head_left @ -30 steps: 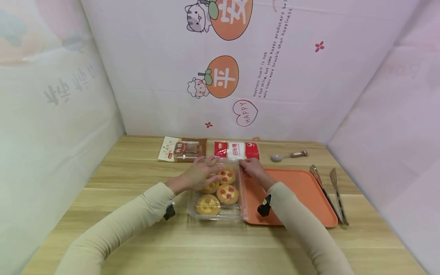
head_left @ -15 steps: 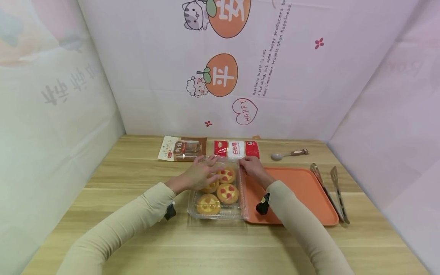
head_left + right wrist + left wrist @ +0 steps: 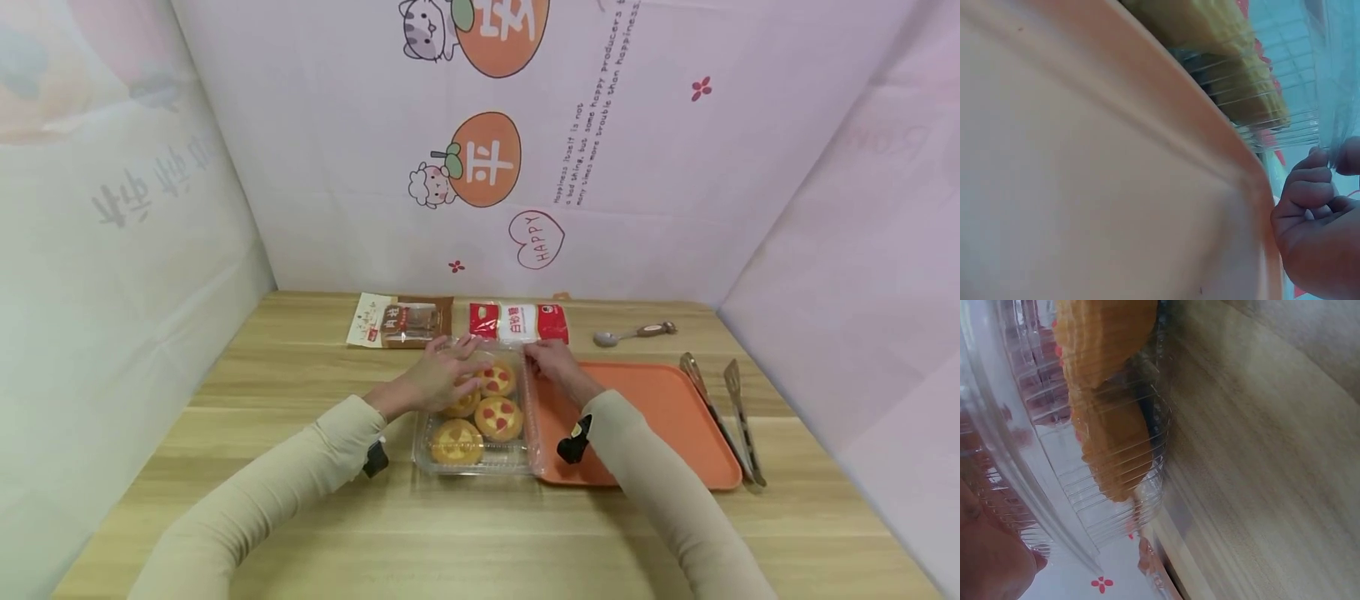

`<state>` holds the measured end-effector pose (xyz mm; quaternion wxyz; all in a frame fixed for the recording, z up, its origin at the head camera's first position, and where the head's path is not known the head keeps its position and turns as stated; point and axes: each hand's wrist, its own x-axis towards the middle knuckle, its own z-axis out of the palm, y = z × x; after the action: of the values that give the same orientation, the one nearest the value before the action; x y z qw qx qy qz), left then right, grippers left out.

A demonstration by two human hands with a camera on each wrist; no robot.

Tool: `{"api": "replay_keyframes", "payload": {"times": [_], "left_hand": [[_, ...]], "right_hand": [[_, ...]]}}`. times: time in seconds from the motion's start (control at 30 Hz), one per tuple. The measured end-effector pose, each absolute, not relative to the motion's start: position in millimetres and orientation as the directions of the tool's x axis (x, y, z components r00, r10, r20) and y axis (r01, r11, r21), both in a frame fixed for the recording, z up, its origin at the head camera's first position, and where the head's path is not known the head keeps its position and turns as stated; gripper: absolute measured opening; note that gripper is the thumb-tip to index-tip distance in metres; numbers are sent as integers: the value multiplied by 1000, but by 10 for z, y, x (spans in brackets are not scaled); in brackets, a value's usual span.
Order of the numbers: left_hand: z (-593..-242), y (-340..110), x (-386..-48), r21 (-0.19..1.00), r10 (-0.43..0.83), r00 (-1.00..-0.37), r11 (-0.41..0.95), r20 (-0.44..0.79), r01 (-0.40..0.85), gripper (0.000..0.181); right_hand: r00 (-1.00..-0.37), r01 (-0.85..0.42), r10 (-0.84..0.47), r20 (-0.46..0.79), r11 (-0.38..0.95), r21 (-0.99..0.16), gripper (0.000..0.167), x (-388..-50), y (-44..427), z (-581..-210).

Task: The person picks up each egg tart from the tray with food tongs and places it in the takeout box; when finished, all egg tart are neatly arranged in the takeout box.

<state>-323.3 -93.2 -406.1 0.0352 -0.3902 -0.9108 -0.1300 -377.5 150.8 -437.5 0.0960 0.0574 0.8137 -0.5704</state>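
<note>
A clear plastic container [image 3: 510,461] with egg tarts [image 3: 457,442] topped with red pieces sits mid-table, its lid down over them. My left hand [image 3: 435,379] lies across the lid's far left part with fingers spread, covering some tarts. With curled fingers and thumb, my right hand [image 3: 1316,219] pinches the container's rim at the far right corner; the head view shows this right hand [image 3: 555,365] just above the orange tray's far left corner. Through the ribbed wall, the left wrist view shows the sides of two tarts [image 3: 1116,440].
An orange tray [image 3: 645,425] lies against the container's right side. Metal tongs [image 3: 738,425] rest along its right edge. Behind are a brown-and-white packet [image 3: 401,322], a red-and-white bag [image 3: 519,322] and a spoon [image 3: 636,334]. White printed sheets wall the table's back and sides.
Both hands keep their places on the container. Only the head view has shifted slightly.
</note>
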Motion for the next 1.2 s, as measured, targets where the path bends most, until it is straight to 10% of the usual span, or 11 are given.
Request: {"api": "replay_keyframes", "payload": {"times": [0.33,0.6,1.2], "left_hand": [[-3965,-968,-3352,217,700,-696,663,160,716,42],[-4024,-1026,-3325,301,685,-715,658,141,690,41],[-4083,-949,-3242,320,696,-703,638,149,700,40]], "right_hand": [[-944,146,-232,-235,344,-928,26,-3327,1690,-4068],[-760,136,-561,-327,354,-925,20,-2664,1853,-4137],[-665,204,-660,-348,287,-936,22,-2345,1862,-4396]]}}
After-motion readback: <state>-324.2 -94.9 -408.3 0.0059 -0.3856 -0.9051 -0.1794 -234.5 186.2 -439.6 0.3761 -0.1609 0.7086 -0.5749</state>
